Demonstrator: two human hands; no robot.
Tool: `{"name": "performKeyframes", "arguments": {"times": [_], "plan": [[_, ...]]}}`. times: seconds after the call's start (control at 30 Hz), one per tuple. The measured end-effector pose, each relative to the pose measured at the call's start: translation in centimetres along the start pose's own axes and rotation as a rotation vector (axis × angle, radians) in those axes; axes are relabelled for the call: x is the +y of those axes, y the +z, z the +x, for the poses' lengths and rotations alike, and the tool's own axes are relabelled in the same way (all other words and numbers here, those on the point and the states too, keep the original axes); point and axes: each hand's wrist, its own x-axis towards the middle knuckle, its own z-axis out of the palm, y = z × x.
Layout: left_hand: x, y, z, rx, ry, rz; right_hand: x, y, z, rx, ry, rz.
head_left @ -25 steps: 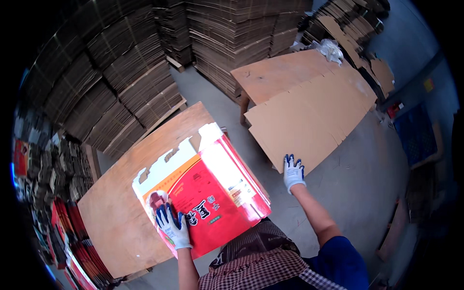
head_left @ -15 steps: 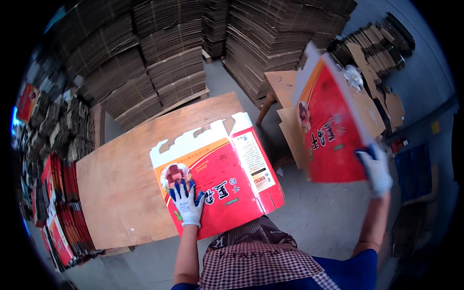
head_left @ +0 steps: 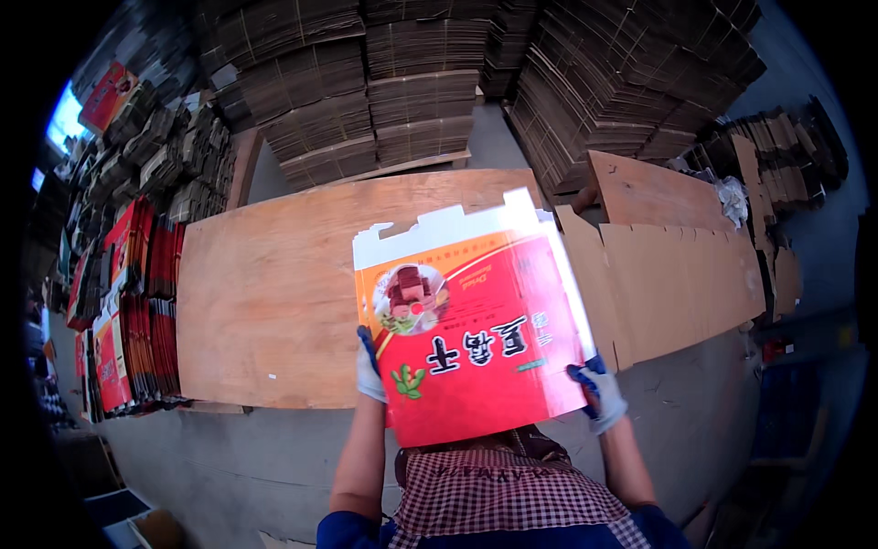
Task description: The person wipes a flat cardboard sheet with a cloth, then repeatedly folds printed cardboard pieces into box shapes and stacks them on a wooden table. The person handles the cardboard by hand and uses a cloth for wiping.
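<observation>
A red and orange printed cardboard box blank [head_left: 476, 393], with white cut flaps along its far edge, is tilted over the near right end of the wooden table [head_left: 265, 302]. My left hand [head_left: 369, 368], in a white glove with blue fingers, is closed on its left edge. On the right edge, my right hand [head_left: 599, 393], gloved the same way, grips it with the fingers wrapped round. A strip of another layer shows along the left side under the top sheet; how much lies beneath is hidden.
Bundles of folded red cartons [head_left: 151, 339] stand left of the table. Brown flat cardboard [head_left: 681, 284] lies to the right, beside a second wooden board [head_left: 663, 194]. Tall stacks of brown cardboard [head_left: 425, 91] rise at the back, and more bundles [head_left: 178, 156] fill the far left.
My right hand has brought its box blank in from the right, onto or over the one under my left hand. My left hand has gone from lying flat to gripping the left edge.
</observation>
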Motion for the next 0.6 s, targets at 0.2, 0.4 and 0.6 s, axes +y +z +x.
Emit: {"name": "performKeyframes", "arguments": {"times": [0.2, 0.4, 0.6], "plan": [[5.4, 1.1, 0.6, 0.044, 0.369, 0.621, 10.0, 0.6, 2.0, 0.098, 0.116, -0.295], [-1.5, 13.0, 0.8, -0.223, 0.919, 1.730, 8.9, 4.6, 1.9, 0.070, 0.162, -0.283], [-8.8, 18.2, 1.2, -0.353, 0.685, 2.142, -7.5, 6.0, 0.8, 0.078, 0.065, -1.231]]}}
